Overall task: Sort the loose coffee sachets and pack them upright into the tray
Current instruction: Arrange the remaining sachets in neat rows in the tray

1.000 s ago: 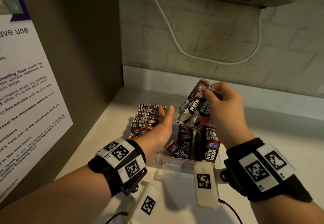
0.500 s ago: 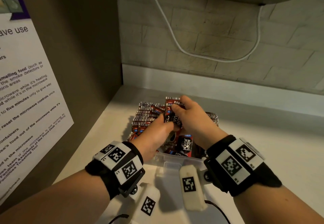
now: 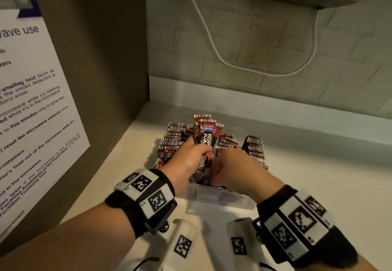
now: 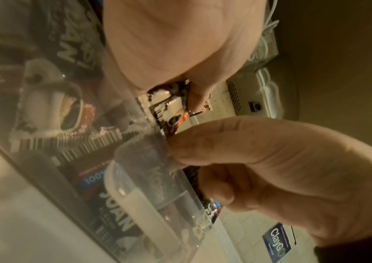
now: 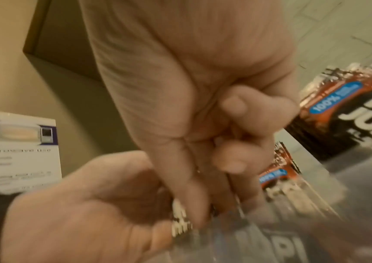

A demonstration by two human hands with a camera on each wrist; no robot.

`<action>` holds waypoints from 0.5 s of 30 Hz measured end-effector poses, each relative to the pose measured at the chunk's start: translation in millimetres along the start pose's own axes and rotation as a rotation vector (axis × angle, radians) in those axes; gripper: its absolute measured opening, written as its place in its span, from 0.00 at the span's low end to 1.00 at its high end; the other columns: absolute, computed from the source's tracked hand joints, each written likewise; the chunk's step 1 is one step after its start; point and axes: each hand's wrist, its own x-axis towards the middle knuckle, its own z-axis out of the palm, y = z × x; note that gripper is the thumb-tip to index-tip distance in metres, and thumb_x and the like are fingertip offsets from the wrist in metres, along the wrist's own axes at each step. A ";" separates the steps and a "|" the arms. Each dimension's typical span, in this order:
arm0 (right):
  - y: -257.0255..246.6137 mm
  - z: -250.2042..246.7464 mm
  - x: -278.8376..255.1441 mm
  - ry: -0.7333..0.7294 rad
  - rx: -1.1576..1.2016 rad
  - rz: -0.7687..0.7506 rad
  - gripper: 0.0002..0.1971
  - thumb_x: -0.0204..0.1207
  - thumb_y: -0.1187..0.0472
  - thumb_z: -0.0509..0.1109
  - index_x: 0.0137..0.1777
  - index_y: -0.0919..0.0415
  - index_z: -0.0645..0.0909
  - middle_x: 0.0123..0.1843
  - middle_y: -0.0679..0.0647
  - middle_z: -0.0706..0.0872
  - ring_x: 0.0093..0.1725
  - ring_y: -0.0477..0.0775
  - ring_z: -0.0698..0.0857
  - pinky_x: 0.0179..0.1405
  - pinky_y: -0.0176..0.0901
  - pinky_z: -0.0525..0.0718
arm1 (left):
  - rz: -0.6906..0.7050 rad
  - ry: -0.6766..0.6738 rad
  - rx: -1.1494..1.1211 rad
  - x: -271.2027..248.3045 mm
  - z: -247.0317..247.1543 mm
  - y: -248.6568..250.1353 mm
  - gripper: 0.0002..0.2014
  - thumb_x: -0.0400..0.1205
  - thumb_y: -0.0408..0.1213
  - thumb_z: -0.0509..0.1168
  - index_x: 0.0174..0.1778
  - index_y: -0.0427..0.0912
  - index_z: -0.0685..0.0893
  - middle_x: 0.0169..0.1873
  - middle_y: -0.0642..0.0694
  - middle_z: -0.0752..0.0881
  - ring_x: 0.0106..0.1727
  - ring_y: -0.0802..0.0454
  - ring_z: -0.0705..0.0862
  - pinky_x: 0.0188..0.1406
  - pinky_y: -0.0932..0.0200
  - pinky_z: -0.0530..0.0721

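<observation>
Small bunch of red-and-black foil coffee sachets (image 3: 206,134) just passed from right hand (image 3: 235,168) to left hand (image 3: 186,160), which clamps it upright over clear plastic tray (image 3: 212,198); right hand, curled, digs among loose ones, grip unclear.

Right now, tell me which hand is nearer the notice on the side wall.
Left. The left hand is on the notice side of the tray; the right hand is farther over.

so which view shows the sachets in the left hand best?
Head view: the held sachets stand upright above the left hand, print readable, over the tray. Left wrist shows only a sliver of them between the hands. Right wrist is blurred; a bit of print shows by the left hand's fingers.
</observation>
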 end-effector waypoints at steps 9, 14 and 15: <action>-1.6 9.6 2.9 -0.281 -0.053 -0.110 0.16 0.78 0.46 0.68 0.39 0.58 0.77 0.37 0.52 0.78 0.35 0.50 0.75 0.29 0.38 0.68 | 0.000 -0.018 -0.012 0.4 -0.2 -0.1 0.06 0.84 0.32 0.61 0.50 0.49 0.79 0.37 0.47 0.86 0.34 0.56 0.83 0.31 0.63 0.79; -0.2 8.3 4.7 -0.285 -0.099 -0.142 0.14 0.76 0.55 0.71 0.49 0.68 0.81 0.44 0.59 0.83 0.38 0.53 0.76 0.33 0.41 0.70 | -0.007 -0.006 -0.011 1.7 0.2 0.0 0.07 0.84 0.32 0.62 0.51 0.49 0.79 0.40 0.46 0.86 0.37 0.54 0.83 0.35 0.59 0.77; 1.4 7.4 4.9 -0.270 -0.087 -0.144 0.15 0.75 0.56 0.72 0.52 0.69 0.83 0.46 0.60 0.85 0.40 0.53 0.77 0.33 0.40 0.70 | -0.013 -0.007 -0.011 1.8 0.0 -0.2 0.07 0.84 0.32 0.62 0.51 0.50 0.79 0.41 0.46 0.86 0.40 0.53 0.83 0.37 0.58 0.77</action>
